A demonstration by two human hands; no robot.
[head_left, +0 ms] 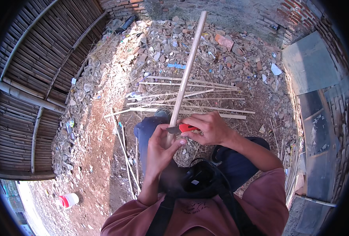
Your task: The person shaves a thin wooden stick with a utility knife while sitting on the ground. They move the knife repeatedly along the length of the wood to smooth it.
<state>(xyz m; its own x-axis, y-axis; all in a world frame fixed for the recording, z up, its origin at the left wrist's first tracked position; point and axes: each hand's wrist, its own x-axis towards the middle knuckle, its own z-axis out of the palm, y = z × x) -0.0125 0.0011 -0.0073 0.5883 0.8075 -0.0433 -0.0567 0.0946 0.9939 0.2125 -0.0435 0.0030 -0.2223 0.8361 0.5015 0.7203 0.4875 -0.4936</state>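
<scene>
My left hand (160, 144) is closed round the near end of a long, pale strip of split bamboo (187, 70). The strip slants up and away from me, its far end toward the wall. In my right hand (210, 128) I grip a red-handled utility knife (187, 128). Its grey blade lies across the strip just above my left thumb and fingers. Whether the edge has bitten into the strip cannot be made out. Beyond my knees, several thin pale strips (190, 107) lie loosely crossed on the ground.
Rubble and broken brick (174, 43) cover the ground up to a brick wall (237, 11). A bamboo-slat panel (36, 43) stands at the left, with a red-and-white container (69, 200) on the dirt near it. Grey boards (310, 59) lean at the right.
</scene>
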